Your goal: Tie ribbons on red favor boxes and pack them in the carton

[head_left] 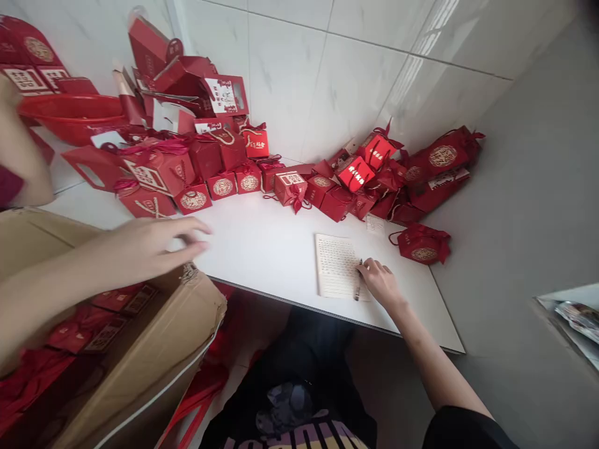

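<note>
Pen point(358, 287) pinched in right hand point(380, 284), along notepad point(337, 274) edge; bare tabletop point(262, 262) runs to left hand point(147, 246), fingers parted!

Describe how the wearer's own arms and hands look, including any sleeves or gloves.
The left hand and right hand are ungloved, with slender fingers. The right arm shows a plain black sleeve ending around the elbow, with the forearm bare. The left arm is bare where visible; its sleeve is out of view. Motion blur hides finer left-hand detail.
</note>
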`<move>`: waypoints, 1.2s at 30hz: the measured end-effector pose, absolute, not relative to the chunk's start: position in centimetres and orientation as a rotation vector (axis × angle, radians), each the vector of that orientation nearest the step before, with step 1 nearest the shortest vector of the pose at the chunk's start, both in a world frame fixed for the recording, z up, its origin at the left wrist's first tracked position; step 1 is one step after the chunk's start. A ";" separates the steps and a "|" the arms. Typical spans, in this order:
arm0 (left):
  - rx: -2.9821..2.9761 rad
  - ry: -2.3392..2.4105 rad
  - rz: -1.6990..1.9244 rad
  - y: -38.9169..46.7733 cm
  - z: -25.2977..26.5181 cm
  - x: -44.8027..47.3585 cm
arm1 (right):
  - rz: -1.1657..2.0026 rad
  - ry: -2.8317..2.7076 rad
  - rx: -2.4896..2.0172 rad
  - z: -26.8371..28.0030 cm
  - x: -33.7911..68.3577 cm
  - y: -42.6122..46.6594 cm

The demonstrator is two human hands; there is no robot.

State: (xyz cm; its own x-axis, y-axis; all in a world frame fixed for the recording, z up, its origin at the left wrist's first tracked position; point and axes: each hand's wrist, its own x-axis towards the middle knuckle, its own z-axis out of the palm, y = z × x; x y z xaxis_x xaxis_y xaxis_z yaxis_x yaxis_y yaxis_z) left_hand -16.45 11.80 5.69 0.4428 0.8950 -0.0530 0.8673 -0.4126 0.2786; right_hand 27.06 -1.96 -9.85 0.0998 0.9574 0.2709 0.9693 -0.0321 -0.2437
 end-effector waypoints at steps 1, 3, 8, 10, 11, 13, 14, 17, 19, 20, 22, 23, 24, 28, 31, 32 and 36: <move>2.564 1.293 0.058 12.6 5.9 -13.4 | -0.020 -1.855 -1.999 -9.8 27.4 -1.9; 2.684 0.876 -0.046 14.3 5.2 -6.8 | 0.023 -1.723 -1.944 -10.0 28.0 -1.9; 2.699 0.587 0.149 16.0 -1.2 7.8 | 0.040 -1.176 -1.798 -11.3 27.4 -2.0; 2.690 0.629 0.252 15.0 -4.1 11.4 | 0.094 -1.028 -1.732 -11.9 26.5 -1.7; 2.680 0.652 0.282 14.3 -5.4 12.6 | 0.130 -0.982 -1.706 -12.1 26.0 -1.6; 2.661 0.692 0.303 12.9 -7.7 14.1 | 0.191 -0.920 -1.674 -12.5 25.3 -1.3; 2.653 0.709 0.316 12.3 -8.6 14.4 | 0.212 -0.897 -1.666 -12.6 25.1 -1.2; 2.653 0.736 0.397 11.4 -10.7 14.6 | 0.269 -0.853 -1.657 -12.9 24.9 -1.1; 2.662 0.742 0.457 11.3 -11.4 14.5 | 0.325 -0.855 -1.659 -12.9 24.9 -1.2; 2.665 0.747 0.471 11.4 -11.6 14.5 | 0.353 -0.860 -1.664 -12.9 24.9 -1.2; 2.665 0.760 0.466 11.5 -11.7 14.6 | 0.394 -0.869 -1.682 -12.7 24.8 -1.2; 2.663 0.768 0.456 11.5 -11.6 14.6 | 0.407 -0.870 -1.693 -12.6 24.7 -1.2; 2.659 0.775 0.443 11.5 -11.5 14.7 | 0.414 -0.868 -1.703 -12.5 24.7 -1.2; 2.632 0.810 0.408 11.3 -11.2 14.9 | 0.428 -0.863 -1.736 -12.2 24.6 -1.1; 2.629 0.824 0.405 11.2 -11.1 15.0 | 0.441 -0.861 -1.755 -12.0 24.6 -1.1; 2.631 0.823 0.406 11.2 -11.2 15.0 | 0.442 -0.857 -1.761 -12.0 24.6 -1.1; 2.638 0.823 0.417 11.2 -11.3 15.0 | 0.418 -0.835 -1.782 -11.9 24.6 -1.2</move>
